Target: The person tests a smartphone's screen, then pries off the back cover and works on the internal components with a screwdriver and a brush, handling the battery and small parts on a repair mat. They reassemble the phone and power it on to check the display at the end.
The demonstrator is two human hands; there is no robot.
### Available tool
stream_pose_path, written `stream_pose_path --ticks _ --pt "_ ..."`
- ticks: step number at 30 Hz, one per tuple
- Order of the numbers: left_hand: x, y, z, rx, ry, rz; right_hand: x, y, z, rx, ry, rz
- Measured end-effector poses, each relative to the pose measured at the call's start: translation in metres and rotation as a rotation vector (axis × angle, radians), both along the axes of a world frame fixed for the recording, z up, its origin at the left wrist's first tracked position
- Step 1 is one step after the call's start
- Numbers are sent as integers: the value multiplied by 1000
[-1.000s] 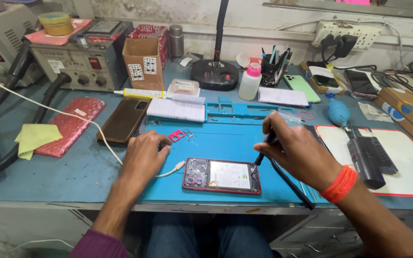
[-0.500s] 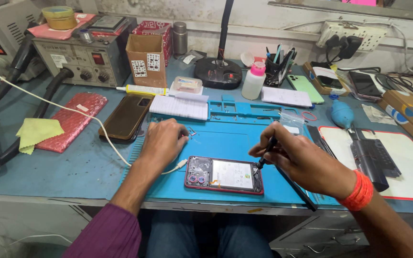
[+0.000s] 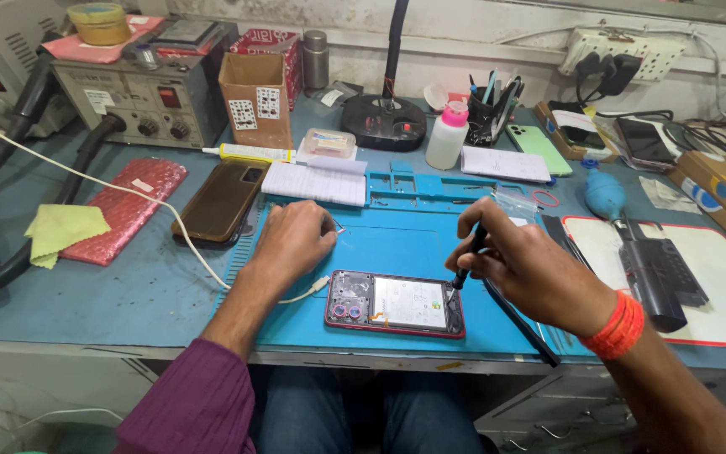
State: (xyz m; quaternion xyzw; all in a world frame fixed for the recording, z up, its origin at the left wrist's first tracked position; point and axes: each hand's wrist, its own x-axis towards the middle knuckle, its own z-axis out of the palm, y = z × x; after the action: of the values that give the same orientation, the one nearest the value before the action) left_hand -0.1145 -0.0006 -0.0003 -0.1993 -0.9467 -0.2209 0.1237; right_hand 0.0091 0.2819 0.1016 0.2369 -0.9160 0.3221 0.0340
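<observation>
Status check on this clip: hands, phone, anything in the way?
Right hand grips screwdriver, tip at opened phone. Left hand flat on blue mat, holding nothing. White cable beside phone, not blocking.

Cluttered blue workbench (image 3: 128,294) against a stained pale wall (image 3: 464,25).

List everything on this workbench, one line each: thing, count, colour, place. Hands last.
opened phone: 1, red frame, blue mat front
screwdriver: 1, black, tip at the phone's right end
phone case: 1, brown, left of mat
bubble pouch: 1, red, far left
cloth: 1, yellow, left edge
squeeze bottle: 1, white with pink cap, rear
dust blower: 1, blue, right
left hand: resting on mat
right hand: fingers grip screwdriver
</observation>
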Motion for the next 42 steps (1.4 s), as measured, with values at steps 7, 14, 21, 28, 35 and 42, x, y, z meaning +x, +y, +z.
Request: stream_pose_path --ticks 7,14,21,28,35,42 --pt "-7 19 -2 31 110 -43 -2 1 -3 13 26 -23" --pt "-23 26 -3 -63 29 -25 3 7 -6 -156 -67 159" --pt "-1 31 8 192 137 -136 -1 15 -8 -11 56 -31" --pt "71 54 13 622 -142 -433 5 16 -8 -62 82 -124" --pt "101 63 18 614 -186 -435 14 22 -21 -455 43 -22" --pt "111 71 15 633 -136 -473 13 26 -24 -459 18 -26"
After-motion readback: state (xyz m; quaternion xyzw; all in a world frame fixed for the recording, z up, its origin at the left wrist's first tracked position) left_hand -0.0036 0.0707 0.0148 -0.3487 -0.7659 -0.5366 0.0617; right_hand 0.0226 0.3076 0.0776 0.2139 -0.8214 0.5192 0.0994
